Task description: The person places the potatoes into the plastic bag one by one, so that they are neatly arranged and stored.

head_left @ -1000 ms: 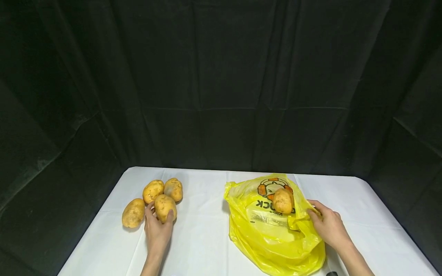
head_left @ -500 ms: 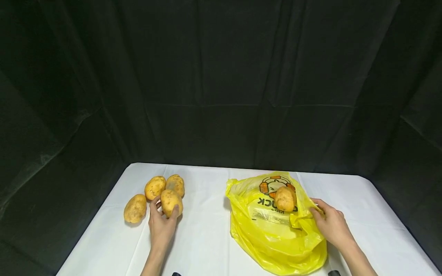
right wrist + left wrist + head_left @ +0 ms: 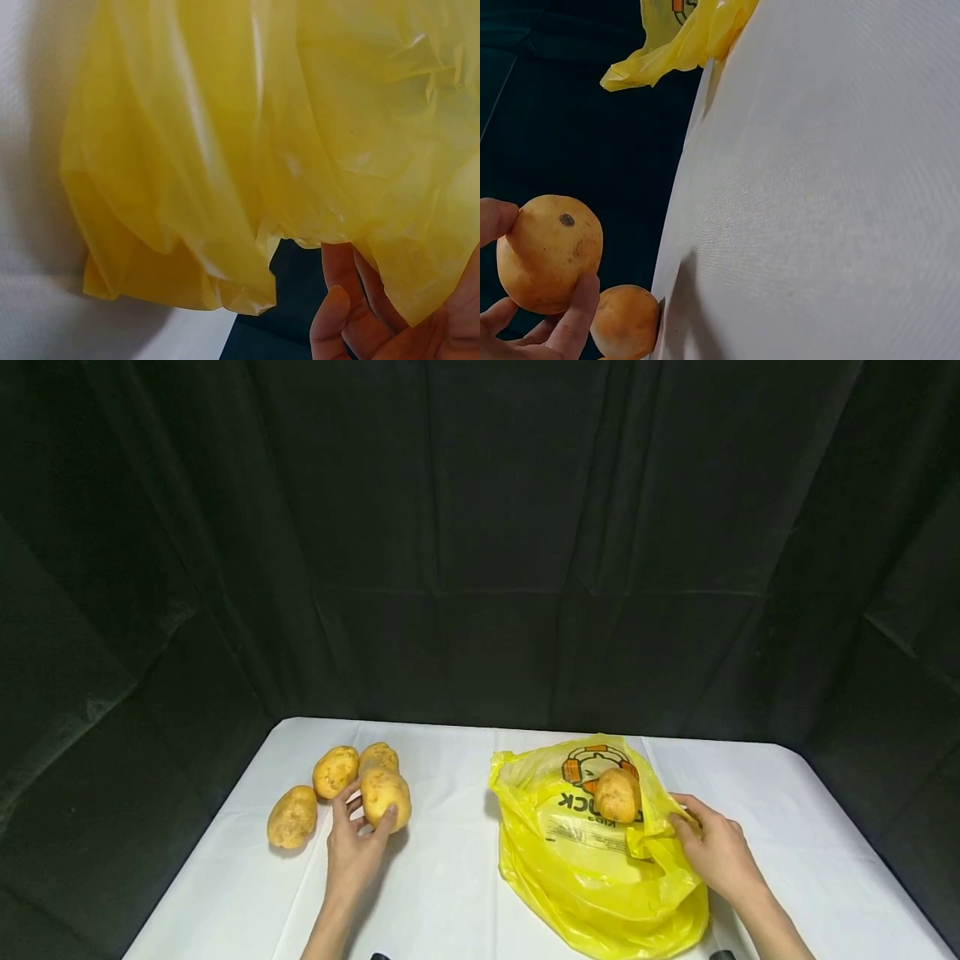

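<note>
Folds of a thin, crumpled yellow plastic bag spread over a white cloth-covered table. One rounded tan potato lies uncovered against its printed side; whether that is inside the mouth I cannot tell. The right hand pinches the bag's edge between thumb and fingers. The left hand has thumb and fingers curled round a plump yellow-brown potato. Behind this lie an oval tan potato and a partly hidden tan potato, with an elongated tan potato to the left. Only the left wrist view reveals the held potato's dark spot and shows it raised clear of the cloth; the right wrist view alone shows fingers partly behind the yellow plastic.
</note>
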The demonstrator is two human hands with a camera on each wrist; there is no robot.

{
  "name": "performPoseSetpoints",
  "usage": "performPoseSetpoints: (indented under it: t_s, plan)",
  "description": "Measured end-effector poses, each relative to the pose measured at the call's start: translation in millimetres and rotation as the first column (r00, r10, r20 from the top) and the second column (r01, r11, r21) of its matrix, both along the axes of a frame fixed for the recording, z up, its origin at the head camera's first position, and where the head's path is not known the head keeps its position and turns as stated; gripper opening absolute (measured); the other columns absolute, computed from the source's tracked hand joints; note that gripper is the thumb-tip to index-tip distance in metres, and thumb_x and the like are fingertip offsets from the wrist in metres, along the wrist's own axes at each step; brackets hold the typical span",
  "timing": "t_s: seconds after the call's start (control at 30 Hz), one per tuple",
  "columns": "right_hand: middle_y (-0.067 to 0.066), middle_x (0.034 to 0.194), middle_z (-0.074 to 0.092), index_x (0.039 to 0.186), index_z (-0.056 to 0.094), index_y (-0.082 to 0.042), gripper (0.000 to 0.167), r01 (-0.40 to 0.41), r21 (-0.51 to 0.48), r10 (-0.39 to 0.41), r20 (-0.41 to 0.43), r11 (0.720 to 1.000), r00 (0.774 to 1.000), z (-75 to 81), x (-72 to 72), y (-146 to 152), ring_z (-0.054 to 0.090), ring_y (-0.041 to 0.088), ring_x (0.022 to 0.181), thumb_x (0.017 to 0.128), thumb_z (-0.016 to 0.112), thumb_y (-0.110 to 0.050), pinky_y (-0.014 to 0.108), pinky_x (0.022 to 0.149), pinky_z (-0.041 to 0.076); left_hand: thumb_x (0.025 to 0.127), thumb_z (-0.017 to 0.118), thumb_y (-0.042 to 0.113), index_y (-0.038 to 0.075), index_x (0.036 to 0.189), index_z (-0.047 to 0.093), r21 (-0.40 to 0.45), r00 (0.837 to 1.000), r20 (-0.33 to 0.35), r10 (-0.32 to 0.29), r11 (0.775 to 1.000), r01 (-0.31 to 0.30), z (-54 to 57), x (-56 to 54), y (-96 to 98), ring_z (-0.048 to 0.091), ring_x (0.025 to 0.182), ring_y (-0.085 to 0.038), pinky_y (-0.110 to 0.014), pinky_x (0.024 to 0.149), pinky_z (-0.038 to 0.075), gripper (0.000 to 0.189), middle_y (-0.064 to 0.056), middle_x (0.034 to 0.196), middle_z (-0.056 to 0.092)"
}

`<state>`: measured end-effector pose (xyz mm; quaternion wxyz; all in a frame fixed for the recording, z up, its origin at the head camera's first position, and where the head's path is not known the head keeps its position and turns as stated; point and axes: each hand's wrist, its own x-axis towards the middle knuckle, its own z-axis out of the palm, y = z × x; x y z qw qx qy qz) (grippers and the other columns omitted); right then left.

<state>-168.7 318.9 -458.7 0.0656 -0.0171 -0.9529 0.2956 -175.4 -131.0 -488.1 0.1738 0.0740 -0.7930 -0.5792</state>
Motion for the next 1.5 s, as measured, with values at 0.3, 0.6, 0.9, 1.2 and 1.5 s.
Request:
performPoseSetpoints:
  t_s: [0.3, 0.6, 0.9, 1.2, 1.5]
  plan:
    - [0.032, 0.129, 0.054, 0.133, 0.053, 0.002, 0.034, -0.008, 0.003, 0.008, -0.003, 1.000, 1.000, -0.1, 1.5, 0, 0.051, 0.050, 0.117, 0.101, 0.052, -0.010, 0.063, 0.091, 0.042, 0.089, 0.073, 0.013, 0.005, 0.141, 0.036, -0.003, 0.997, -0.027, -0.077, 0.997, 0.077, -1.7, -2.8, 5.2, 0.061, 0.105, -0.038, -0.038, 0.081, 0.055, 0.065, -0.026, 0.132, 0.049]
    - [0.031, 0.129, 0.054, 0.134, 0.053, 0.002, 0.035, -0.002, 0.003, 0.002, 0.000, 1.000, 1.000, 0.1, -0.6, -1, 0.051, 0.050, 0.117, 0.101, 0.052, -0.011, 0.063, 0.091, 0.043, 0.088, 0.074, 0.014, 0.006, 0.140, 0.038, 0.018, 0.993, -0.010, -0.120, 0.993, 0.120, 0.0, -7.3, 14.2, 0.062, 0.104, -0.035, -0.033, 0.079, 0.054, 0.064, -0.024, 0.131, 0.051]
    - [0.032, 0.131, 0.052, 0.134, 0.052, 0.002, 0.035, -0.002, 0.002, 0.002, 0.013, 1.000, 1.000, 1.6, 0.1, 0, 0.049, 0.051, 0.118, 0.101, 0.052, -0.011, 0.063, 0.091, 0.042, 0.087, 0.075, 0.013, 0.007, 0.139, 0.039, 0.057, 0.986, -0.036, -0.164, 0.985, 0.166, 3.3, -8.0, 22.7, 0.063, 0.098, -0.032, -0.032, 0.076, 0.055, 0.064, -0.022, 0.129, 0.052]
    - [0.032, 0.129, 0.054, 0.133, 0.053, 0.002, 0.035, -0.004, 0.007, 0.004, -0.006, 1.000, 1.000, 1.0, 1.3, 2, 0.051, 0.050, 0.115, 0.101, 0.053, -0.011, 0.062, 0.090, 0.044, 0.087, 0.075, 0.014, 0.009, 0.139, 0.040, 0.059, 0.976, -0.042, -0.215, 0.974, 0.217, 5.8, -7.9, 31.0, 0.062, 0.100, -0.032, -0.031, 0.074, 0.055, 0.063, -0.021, 0.131, 0.051]
    - [0.032, 0.128, 0.055, 0.133, 0.053, 0.002, 0.034, -0.003, 0.009, 0.003, -0.012, 1.000, 1.000, 2.6, 2.4, 1, 0.053, 0.049, 0.114, 0.101, 0.053, -0.010, 0.061, 0.089, 0.045, 0.087, 0.076, 0.017, 0.008, 0.137, 0.041, 0.082, 0.963, -0.071, -0.261, 0.960, 0.267, 8.4, -7.8, 42.3, 0.064, 0.098, -0.031, -0.030, 0.074, 0.054, 0.062, -0.024, 0.130, 0.052]
